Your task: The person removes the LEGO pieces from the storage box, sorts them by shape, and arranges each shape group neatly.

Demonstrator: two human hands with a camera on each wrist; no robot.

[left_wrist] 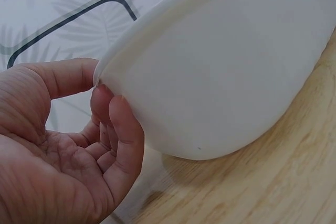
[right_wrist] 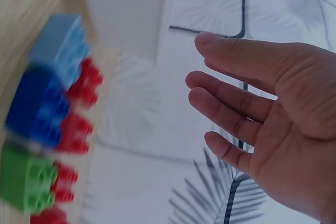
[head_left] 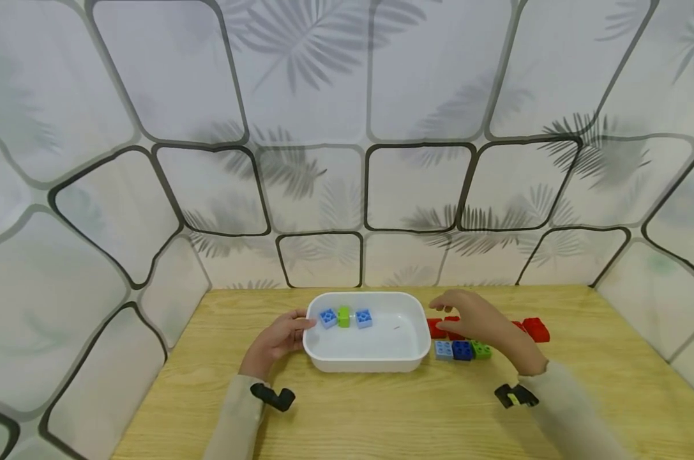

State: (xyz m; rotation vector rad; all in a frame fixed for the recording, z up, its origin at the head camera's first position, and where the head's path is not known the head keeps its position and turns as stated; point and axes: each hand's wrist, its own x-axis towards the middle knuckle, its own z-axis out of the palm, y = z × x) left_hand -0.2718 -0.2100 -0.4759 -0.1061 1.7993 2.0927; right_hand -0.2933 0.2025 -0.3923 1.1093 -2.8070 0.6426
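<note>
My left hand point(head_left: 281, 337) pinches the left rim of a white plastic tub point(head_left: 366, 364), thumb over the edge and fingers curled against the outer wall point(left_wrist: 210, 77). Inside the tub lie two light blue toy bricks point(head_left: 363, 319) and a lime green brick point(head_left: 343, 317). Over the row of bricks right of the tub, my right hand point(head_left: 477, 317) hovers with relaxed fingers and holds nothing. Below it sit a light blue brick point(head_left: 444, 350), a dark blue brick point(head_left: 462, 350) and a green brick point(head_left: 481, 349). Red bricks point(head_left: 435, 328) stand behind them, partly hidden by the hand.
More red bricks point(head_left: 536, 329) lie to the right, beyond the right wrist. All stands on a light wooden table point(head_left: 381, 415). A patterned cloth point(head_left: 318, 191) with leaf prints rises behind the table and along both sides.
</note>
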